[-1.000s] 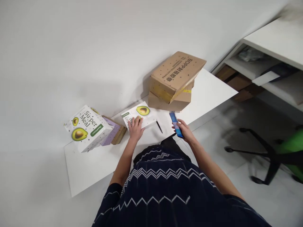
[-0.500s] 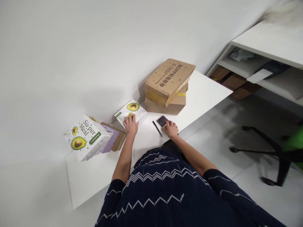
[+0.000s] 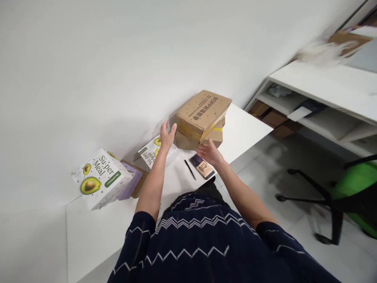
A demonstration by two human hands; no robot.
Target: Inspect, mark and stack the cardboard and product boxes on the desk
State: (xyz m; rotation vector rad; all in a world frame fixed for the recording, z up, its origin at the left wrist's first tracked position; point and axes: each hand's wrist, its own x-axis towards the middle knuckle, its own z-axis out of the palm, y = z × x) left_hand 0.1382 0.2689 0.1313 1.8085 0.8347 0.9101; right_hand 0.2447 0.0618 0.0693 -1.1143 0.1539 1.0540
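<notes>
My left hand (image 3: 168,135) is raised beside the left end of the upper brown carton (image 3: 203,108), fingers apart and holding nothing. Beneath that hand lies a white avocado-print box (image 3: 150,151), partly covered by my forearm. My right hand (image 3: 210,152) is open, fingers stretched toward the near side of the lower brown carton (image 3: 185,142); whether it touches cannot be made out. The upper carton rests askew on the lower one. Below my right hand lies a smartphone (image 3: 196,160) with a picture card (image 3: 204,169) on it, and a black pen (image 3: 190,169) beside it.
A large white avocado-print box (image 3: 101,177), a purple box (image 3: 129,188) and a brown box (image 3: 140,185) stand on the left of the white table (image 3: 91,228). A wall runs behind. To the right are a white shelf unit (image 3: 321,86) and a wheeled chair (image 3: 332,200).
My left hand has left the flat avocado-print box and risen to the carton's left end. My right hand has lifted off the phone and card, moving toward the cartons. The view has shifted.
</notes>
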